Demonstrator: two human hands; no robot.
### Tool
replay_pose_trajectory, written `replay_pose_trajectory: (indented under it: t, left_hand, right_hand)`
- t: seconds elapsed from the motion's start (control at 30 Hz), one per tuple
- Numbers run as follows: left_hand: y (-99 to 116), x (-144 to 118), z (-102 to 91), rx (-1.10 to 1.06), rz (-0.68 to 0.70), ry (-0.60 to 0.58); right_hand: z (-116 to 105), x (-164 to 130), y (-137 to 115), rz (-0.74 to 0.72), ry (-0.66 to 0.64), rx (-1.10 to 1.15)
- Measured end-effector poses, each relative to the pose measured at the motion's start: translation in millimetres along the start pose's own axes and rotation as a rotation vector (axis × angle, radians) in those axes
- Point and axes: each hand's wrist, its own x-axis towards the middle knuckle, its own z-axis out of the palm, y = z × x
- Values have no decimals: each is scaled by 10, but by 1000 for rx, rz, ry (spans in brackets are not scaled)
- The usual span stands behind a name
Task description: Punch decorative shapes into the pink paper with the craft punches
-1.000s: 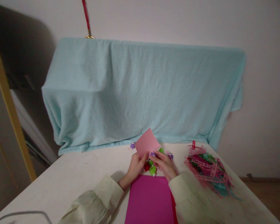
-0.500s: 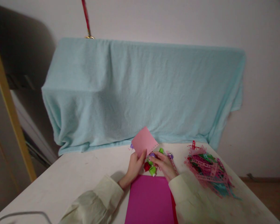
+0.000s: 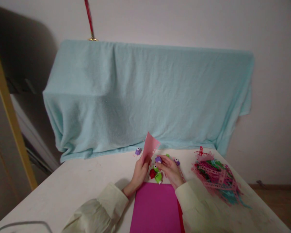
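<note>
My left hand (image 3: 140,171) is closed on a pink sheet of paper (image 3: 150,147), tilted upright, with punched holes along its right edge. Between the thumb and fingers of my right hand (image 3: 169,167) sits a small purple craft punch (image 3: 158,160), just right of the paper and apart from it. Below, on the table, lie a red punch (image 3: 152,173) and a green punch (image 3: 158,177), with another green one partly behind them. Two more purple punches rest farther out, one to the left (image 3: 138,151) and one to the right (image 3: 177,161).
A stack of magenta paper (image 3: 156,208) lies between my forearms, with red paper under its right side. To the right is a heap of punched paper strips (image 3: 217,178). A light blue cloth (image 3: 147,94) hangs behind the white table (image 3: 87,178). A grey cable (image 3: 26,222) crosses the front left.
The pink paper has turned in my left hand from facing me to nearly edge-on, uncovering the purple punch at the left. My right hand has shifted slightly, still holding its punch.
</note>
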Motion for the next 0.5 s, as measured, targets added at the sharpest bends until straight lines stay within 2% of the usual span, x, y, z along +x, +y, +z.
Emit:
replay_pose_trajectory:
  t: [0.27,0.5]
  left_hand:
    - [67,-11,36,18,29,-8]
    - [40,11,44,64,30,-10]
  right_hand:
    - [-12,3,19,-16,-31,38]
    - [16,-8,-15,-48,-53,64]
